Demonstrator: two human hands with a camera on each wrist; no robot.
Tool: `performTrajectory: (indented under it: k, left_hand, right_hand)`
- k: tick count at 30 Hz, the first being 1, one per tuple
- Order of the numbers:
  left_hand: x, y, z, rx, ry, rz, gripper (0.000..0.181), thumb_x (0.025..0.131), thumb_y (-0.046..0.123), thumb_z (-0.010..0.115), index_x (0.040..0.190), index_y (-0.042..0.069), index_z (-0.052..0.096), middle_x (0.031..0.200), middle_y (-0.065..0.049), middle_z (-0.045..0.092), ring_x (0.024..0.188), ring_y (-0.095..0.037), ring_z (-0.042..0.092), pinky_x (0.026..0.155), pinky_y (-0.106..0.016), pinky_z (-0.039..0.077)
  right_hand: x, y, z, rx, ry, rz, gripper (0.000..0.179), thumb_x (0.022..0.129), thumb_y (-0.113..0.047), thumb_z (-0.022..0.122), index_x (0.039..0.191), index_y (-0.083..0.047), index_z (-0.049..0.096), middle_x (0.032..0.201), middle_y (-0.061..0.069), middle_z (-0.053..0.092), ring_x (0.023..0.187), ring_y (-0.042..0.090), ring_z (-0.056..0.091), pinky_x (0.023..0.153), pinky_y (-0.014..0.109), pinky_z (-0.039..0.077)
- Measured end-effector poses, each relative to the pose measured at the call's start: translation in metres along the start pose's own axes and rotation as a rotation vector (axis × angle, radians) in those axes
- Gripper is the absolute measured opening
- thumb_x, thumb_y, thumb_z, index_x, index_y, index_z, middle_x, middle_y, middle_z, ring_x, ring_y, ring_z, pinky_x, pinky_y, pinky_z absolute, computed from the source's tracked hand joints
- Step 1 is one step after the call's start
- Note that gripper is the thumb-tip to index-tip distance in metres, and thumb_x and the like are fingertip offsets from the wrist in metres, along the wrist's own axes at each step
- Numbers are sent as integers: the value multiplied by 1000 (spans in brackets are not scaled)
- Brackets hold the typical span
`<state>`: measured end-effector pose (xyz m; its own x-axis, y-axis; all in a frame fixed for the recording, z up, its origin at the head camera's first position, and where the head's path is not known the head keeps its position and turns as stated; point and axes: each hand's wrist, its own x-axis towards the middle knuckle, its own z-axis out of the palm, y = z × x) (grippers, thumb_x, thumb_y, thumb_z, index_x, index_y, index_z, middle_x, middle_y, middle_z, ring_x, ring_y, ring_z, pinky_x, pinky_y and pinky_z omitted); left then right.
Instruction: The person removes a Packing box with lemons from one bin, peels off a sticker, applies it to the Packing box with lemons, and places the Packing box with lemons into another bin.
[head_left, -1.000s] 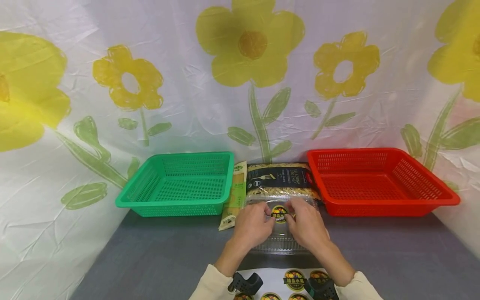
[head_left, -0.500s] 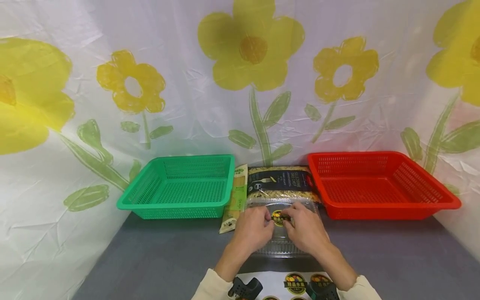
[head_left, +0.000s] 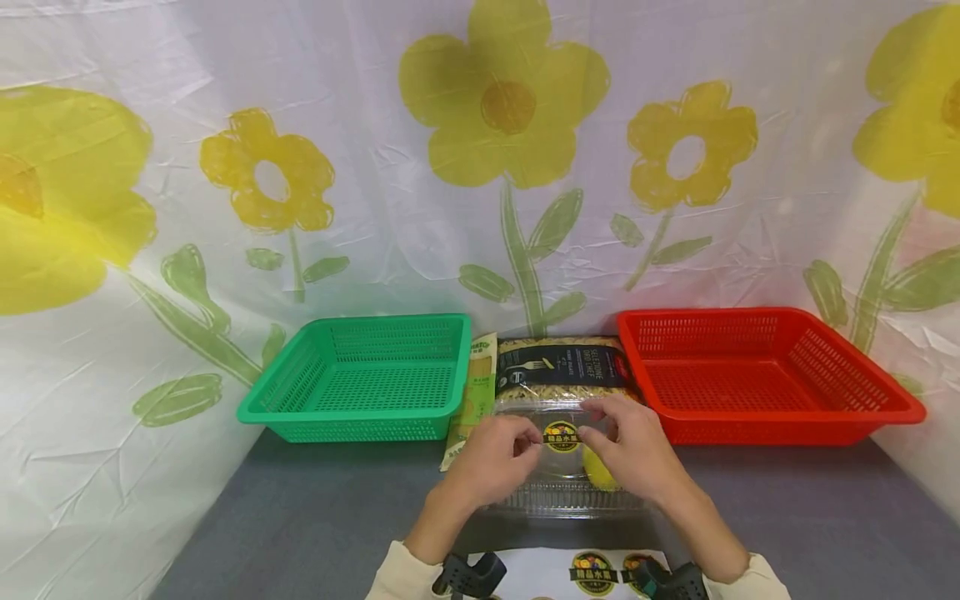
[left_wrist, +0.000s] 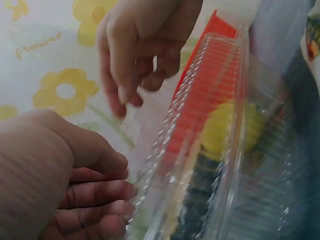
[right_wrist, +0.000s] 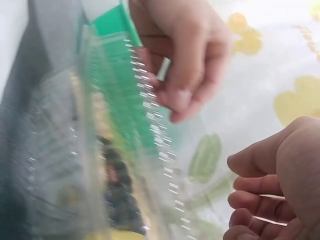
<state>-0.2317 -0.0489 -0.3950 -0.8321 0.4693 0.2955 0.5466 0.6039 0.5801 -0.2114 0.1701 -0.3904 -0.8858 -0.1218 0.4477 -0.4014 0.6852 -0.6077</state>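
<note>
A clear plastic clamshell box sits closed on the table, a round yellow item visible through it. On its lid is a round black sticker with fruit pictures and lettering. My left hand hovers over the lid's left side, fingers loosely bent and holding nothing. Over the right side is my right hand, also holding nothing, its thumb near the sticker's edge. Both wrist views show the left fingers and the right fingers apart from the ridged lid, without anything between them.
Behind the box lie a pasta bag and a slim green-yellow packet. A green basket stands to the left, a red basket to the right. A sheet of round stickers lies at the near edge.
My hands have drawn apart from around the sticker, the left to the left and the right to the right. More of the sticker and the yellow item now shows.
</note>
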Motion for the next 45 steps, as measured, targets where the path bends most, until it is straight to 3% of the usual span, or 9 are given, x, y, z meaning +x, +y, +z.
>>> performTrajectory:
  k: [3, 9, 16, 22, 25, 29, 32, 40, 45]
  left_hand:
    - [-2, -2, -6, 12, -3, -7, 10, 95, 13, 65, 97, 10, 75, 78, 10, 61, 68, -5, 54, 63, -23, 48]
    - [-6, -11, -20, 68, 101, -25, 7, 91, 11, 65, 89, 11, 72, 71, 9, 60, 64, -8, 52, 59, -25, 46]
    - [-11, -28, -33, 37, 42, -205, 20, 98, 30, 63, 101, 11, 68, 70, 3, 57, 60, -14, 51, 56, -33, 43]
    - [-14, -36, -36, 35, -165, -327, 53, 99, 48, 60, 125, 2, 59, 81, -5, 65, 69, -18, 58, 62, -40, 47]
    - [-15, -37, -34, 32, -222, -349, 61, 99, 50, 60, 131, -1, 56, 91, -7, 68, 81, -20, 61, 70, -44, 50]
    - [-14, -36, -33, -100, -248, -390, 64, 99, 45, 62, 137, -5, 49, 78, -10, 63, 68, -24, 64, 64, -41, 54]
    - [-14, -37, -32, -255, -256, -453, 70, 98, 41, 66, 143, -5, 40, 78, -15, 62, 63, -28, 66, 59, -40, 57]
    - [-13, -47, -25, -538, -300, -555, 90, 93, 37, 73, 155, -1, 20, 84, -18, 64, 60, -26, 69, 58, -41, 60]
    - [-13, -50, -22, -651, -299, -587, 97, 91, 33, 75, 158, 0, 14, 75, -12, 61, 54, -22, 64, 60, -42, 61]
  right_hand:
    - [1, 3, -12, 5, 26, 34, 28, 88, -7, 76, 116, -6, 73, 93, 4, 64, 70, 15, 51, 61, 27, 47]
    - [3, 16, -38, -8, 163, 100, 24, 91, -10, 73, 114, -5, 71, 92, 7, 68, 76, 19, 59, 63, 28, 49]
    - [-1, 44, -74, 59, 403, 366, 22, 96, -20, 66, 113, -7, 72, 90, 6, 69, 71, 18, 58, 55, 26, 49]
    - [-6, 73, -111, 540, 622, 670, 4, 95, -13, 67, 94, -14, 70, 70, -6, 64, 49, 14, 52, 45, 23, 46]
    - [-10, 88, -123, 820, 785, 758, 10, 94, -10, 66, 86, -13, 72, 66, -2, 64, 41, 17, 47, 39, 24, 43]
    - [-14, 107, -132, 1053, 992, 844, 19, 94, -7, 62, 77, -8, 71, 58, 3, 59, 35, 20, 43, 33, 26, 41]
    - [-18, 119, -132, 1122, 1089, 908, 21, 94, -6, 58, 76, -8, 68, 57, 2, 57, 34, 21, 42, 32, 28, 40]
    - [-23, 141, -126, 1185, 1241, 919, 9, 92, -3, 58, 89, -11, 56, 70, 0, 62, 34, 21, 42, 33, 27, 41]
    - [-24, 147, -126, 1223, 1270, 956, 28, 90, -2, 62, 101, -17, 42, 92, -3, 58, 36, 21, 45, 36, 27, 44]
